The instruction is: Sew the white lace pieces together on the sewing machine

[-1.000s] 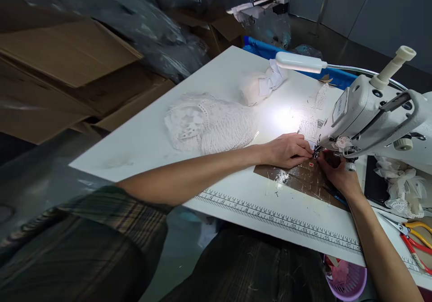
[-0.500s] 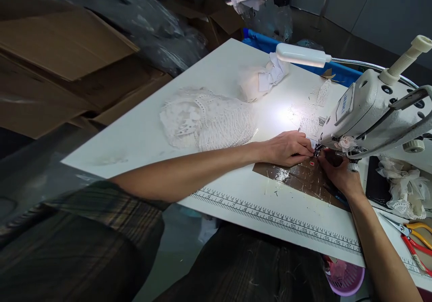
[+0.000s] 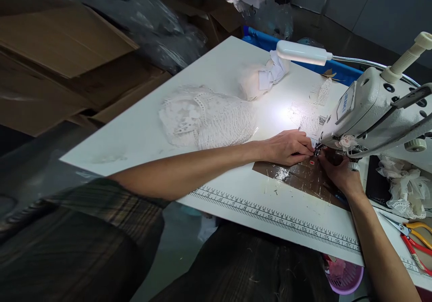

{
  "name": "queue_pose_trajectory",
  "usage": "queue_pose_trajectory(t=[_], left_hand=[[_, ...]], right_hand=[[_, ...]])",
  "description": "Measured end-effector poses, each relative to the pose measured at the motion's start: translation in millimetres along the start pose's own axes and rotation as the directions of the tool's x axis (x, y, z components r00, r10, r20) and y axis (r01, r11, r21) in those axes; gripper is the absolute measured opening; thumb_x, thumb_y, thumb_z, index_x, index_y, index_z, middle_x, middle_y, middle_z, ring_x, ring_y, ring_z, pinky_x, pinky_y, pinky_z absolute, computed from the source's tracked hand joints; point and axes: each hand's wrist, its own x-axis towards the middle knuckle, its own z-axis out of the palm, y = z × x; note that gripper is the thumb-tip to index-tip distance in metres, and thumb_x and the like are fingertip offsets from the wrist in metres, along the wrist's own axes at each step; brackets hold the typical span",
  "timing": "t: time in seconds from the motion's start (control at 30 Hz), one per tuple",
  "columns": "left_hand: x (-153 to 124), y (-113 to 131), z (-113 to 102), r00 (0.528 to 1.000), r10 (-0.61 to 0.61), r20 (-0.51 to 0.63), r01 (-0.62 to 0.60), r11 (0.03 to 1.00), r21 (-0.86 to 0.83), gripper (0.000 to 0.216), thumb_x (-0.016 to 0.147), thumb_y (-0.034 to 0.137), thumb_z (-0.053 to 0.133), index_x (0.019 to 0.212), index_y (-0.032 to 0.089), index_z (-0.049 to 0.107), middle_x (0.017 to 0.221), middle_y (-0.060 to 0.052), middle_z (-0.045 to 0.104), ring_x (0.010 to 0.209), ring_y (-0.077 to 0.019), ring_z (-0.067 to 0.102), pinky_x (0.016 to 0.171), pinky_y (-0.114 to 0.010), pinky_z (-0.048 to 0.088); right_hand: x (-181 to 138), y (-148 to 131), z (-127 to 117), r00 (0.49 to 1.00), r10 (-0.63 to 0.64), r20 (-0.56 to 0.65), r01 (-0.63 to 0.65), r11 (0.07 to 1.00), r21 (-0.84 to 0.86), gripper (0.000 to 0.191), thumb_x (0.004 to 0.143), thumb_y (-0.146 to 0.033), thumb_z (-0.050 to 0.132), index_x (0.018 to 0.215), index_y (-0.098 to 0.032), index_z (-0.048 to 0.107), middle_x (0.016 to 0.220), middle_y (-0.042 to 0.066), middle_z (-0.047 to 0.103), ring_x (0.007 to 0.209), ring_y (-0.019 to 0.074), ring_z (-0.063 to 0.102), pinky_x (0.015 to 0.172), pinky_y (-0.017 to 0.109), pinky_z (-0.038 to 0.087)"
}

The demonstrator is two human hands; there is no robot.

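Note:
My left hand (image 3: 288, 147) lies on the white table (image 3: 151, 131) with its fingers curled together, the tips pinched at the needle of the white sewing machine (image 3: 374, 113). My right hand (image 3: 339, 173) comes in from the right under the machine head, fingers closed at the same spot. What the fingertips hold there is too small to name. A brown glossy plate (image 3: 300, 178) lies under both hands. A pile of white lace pieces (image 3: 205, 119) sits to the left of my left forearm.
A lamp (image 3: 303, 52) on a flexible neck lights the needle area. A bundle of pale fabric (image 3: 259, 79) lies at the back. A printed ruler (image 3: 280, 221) runs along the front edge. Scissors (image 3: 411, 241), loose lace (image 3: 401, 189), a purple basket (image 3: 342, 277) and cardboard boxes (image 3: 67, 50) surround.
Only the camera has shifted slightly; both hands stay pinched at the needle.

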Motion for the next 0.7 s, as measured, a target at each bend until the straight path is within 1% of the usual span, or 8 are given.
queue_pose_trajectory(t=[0.17, 0.3, 0.4, 0.43, 0.5, 0.6, 0.7], left_hand=[[-1.7, 2.1, 0.0, 1.000, 0.004, -0.006, -0.004, 1.000, 0.026, 0.023, 0.094, 0.020, 0.051, 0.094, 0.022, 0.075, 0.097, -0.004, 0.075, 0.079, -0.0164, 0.062, 0.071, -0.033, 0.049], [-3.7, 3.4, -0.2, 0.999, 0.038, -0.018, -0.036, 0.997, 0.069, 0.025, 0.095, 0.019, 0.050, 0.098, 0.020, 0.074, 0.102, -0.006, 0.074, 0.081, -0.0170, 0.063, 0.072, -0.033, 0.049], [-3.9, 4.2, -0.9, 0.999, 0.048, -0.016, -0.047, 0.996, 0.082, 0.026, 0.096, 0.019, 0.048, 0.099, 0.019, 0.074, 0.105, -0.007, 0.074, 0.082, -0.0174, 0.063, 0.073, -0.033, 0.050], [-3.8, 4.4, -1.2, 0.999, 0.040, -0.008, -0.040, 0.996, 0.084, 0.026, 0.096, 0.019, 0.048, 0.099, 0.019, 0.074, 0.106, -0.006, 0.074, 0.083, -0.0174, 0.063, 0.073, -0.033, 0.050], [-3.5, 4.8, -1.5, 1.000, 0.019, 0.010, -0.019, 0.996, 0.087, 0.026, 0.096, 0.019, 0.048, 0.099, 0.020, 0.074, 0.106, -0.006, 0.074, 0.083, -0.0171, 0.063, 0.074, -0.033, 0.050], [-3.5, 5.2, -1.4, 1.000, 0.014, 0.011, -0.015, 0.996, 0.090, 0.027, 0.097, 0.019, 0.047, 0.098, 0.020, 0.074, 0.106, -0.006, 0.074, 0.083, -0.0172, 0.063, 0.074, -0.034, 0.051], [-3.5, 5.7, -1.1, 1.000, 0.030, -0.003, -0.030, 0.996, 0.089, 0.028, 0.097, 0.019, 0.046, 0.098, 0.018, 0.074, 0.105, -0.006, 0.074, 0.083, -0.0175, 0.063, 0.074, -0.034, 0.051]], right_hand=[[-2.5, -3.0, -0.5, 0.995, 0.077, -0.060, -0.079, 0.996, -0.039, 0.041, 0.073, -0.056, 0.064, 0.090, -0.019, 0.070, 0.098, 0.009, 0.073, 0.098, 0.0259, 0.067, 0.091, 0.042, 0.053], [-3.5, -5.4, -3.8, 1.000, 0.014, -0.020, -0.016, 0.997, -0.071, 0.040, 0.073, -0.054, 0.063, 0.094, -0.019, 0.069, 0.100, 0.009, 0.072, 0.097, 0.0254, 0.067, 0.087, 0.041, 0.054], [-3.8, -9.0, -4.1, 1.000, -0.009, -0.021, 0.007, 0.993, -0.116, 0.046, 0.069, -0.054, 0.068, 0.100, -0.020, 0.068, 0.105, 0.010, 0.071, 0.100, 0.0272, 0.067, 0.086, 0.041, 0.055], [-3.8, -10.7, -3.3, 0.999, -0.025, -0.023, 0.022, 0.992, -0.123, 0.047, 0.068, -0.054, 0.069, 0.101, -0.020, 0.067, 0.105, 0.010, 0.071, 0.100, 0.0280, 0.066, 0.086, 0.042, 0.055], [-3.7, -14.2, -0.9, 0.998, -0.058, -0.022, 0.054, 0.991, -0.124, 0.042, 0.070, -0.052, 0.068, 0.098, -0.020, 0.068, 0.099, 0.010, 0.072, 0.098, 0.0288, 0.067, 0.087, 0.044, 0.055], [-3.7, -17.7, 3.7, 0.998, -0.023, -0.054, 0.015, 0.990, -0.141, 0.034, 0.071, -0.050, 0.064, 0.089, -0.021, 0.067, 0.088, 0.008, 0.072, 0.092, 0.0291, 0.068, 0.087, 0.046, 0.054], [-2.9, -19.0, 6.6, 0.998, -0.002, -0.070, -0.007, 0.992, -0.129, 0.030, 0.068, -0.049, 0.064, 0.082, -0.022, 0.065, 0.083, 0.006, 0.072, 0.087, 0.0286, 0.067, 0.088, 0.048, 0.053]])
